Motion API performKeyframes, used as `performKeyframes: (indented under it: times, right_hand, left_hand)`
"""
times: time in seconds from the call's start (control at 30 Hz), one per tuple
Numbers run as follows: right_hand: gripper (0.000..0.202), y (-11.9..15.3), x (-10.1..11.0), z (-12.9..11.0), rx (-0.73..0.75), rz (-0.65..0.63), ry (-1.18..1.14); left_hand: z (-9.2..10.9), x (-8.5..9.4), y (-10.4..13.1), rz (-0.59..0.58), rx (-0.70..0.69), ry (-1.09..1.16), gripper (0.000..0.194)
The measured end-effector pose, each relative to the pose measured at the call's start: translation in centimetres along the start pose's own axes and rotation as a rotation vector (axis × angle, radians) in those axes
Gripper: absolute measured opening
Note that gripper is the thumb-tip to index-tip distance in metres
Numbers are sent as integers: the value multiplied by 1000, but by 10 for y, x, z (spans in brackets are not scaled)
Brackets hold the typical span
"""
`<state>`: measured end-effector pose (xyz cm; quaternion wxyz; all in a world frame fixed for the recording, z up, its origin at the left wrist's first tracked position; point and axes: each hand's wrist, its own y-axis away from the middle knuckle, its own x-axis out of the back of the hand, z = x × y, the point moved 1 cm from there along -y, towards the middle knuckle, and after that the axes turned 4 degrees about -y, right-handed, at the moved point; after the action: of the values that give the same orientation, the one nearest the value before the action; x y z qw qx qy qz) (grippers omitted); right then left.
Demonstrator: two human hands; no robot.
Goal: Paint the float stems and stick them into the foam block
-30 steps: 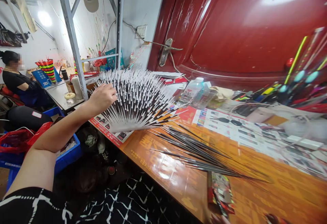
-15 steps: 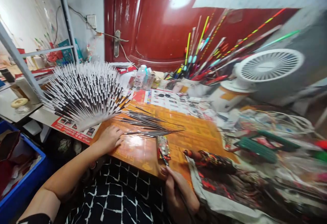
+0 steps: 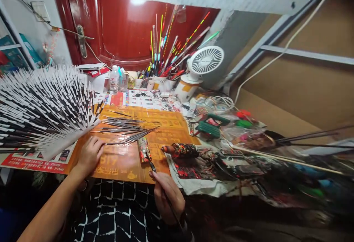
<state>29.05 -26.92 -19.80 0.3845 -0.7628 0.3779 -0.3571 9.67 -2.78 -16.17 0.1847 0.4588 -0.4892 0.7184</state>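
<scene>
My right hand (image 3: pixel 167 194) is closed around a slim paintbrush (image 3: pixel 152 165). The brush's tip touches a small paint-crusted block (image 3: pixel 144 150) lying near the front of the table. My left hand (image 3: pixel 90 155) rests at the table's front edge with curled fingers, and its fingertips meet the end of a thin dark fishing float (image 3: pixel 116 143). Behind it lies a loose bundle of similar dark, tapered floats (image 3: pixel 124 127), their thin ends pointing right. A large fan-shaped rack of white-tipped dark floats (image 3: pixel 47 105) stands to the left of my left hand.
Right of the block, a paint-covered roller-like object (image 3: pixel 182 150) lies on a stained cloth (image 3: pixel 193 186). Farther back are a white fan (image 3: pixel 206 60), a plastic bottle (image 3: pixel 114 80) and colourful thin sticks (image 3: pixel 163 50) in containers. Clutter with a green frame (image 3: pixel 208 129) fills the right side.
The view has swung to the right, so everything sits further left in the picture. My right hand still holds the brush at the block; my left hand stays by the float's end.
</scene>
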Motion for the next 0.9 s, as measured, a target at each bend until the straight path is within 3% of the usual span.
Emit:
performKeyframes:
  times: [0.1, 0.23, 0.4, 0.9]
  right_hand:
    - [55, -5, 1, 9, 68, -10, 89]
    - [50, -11, -4, 20, 11, 32, 181]
    - [47, -17, -17, 26, -95, -2, 213]
    - [58, -15, -27, 35, -118, -84, 270]
  left_hand:
    - [12, 5, 0, 35, -73, 80, 17]
    - [20, 5, -2, 49, -88, 94, 19]
    - [16, 5, 0, 41, -87, 46, 21]
    - [6, 9, 3, 62, -94, 122, 20]
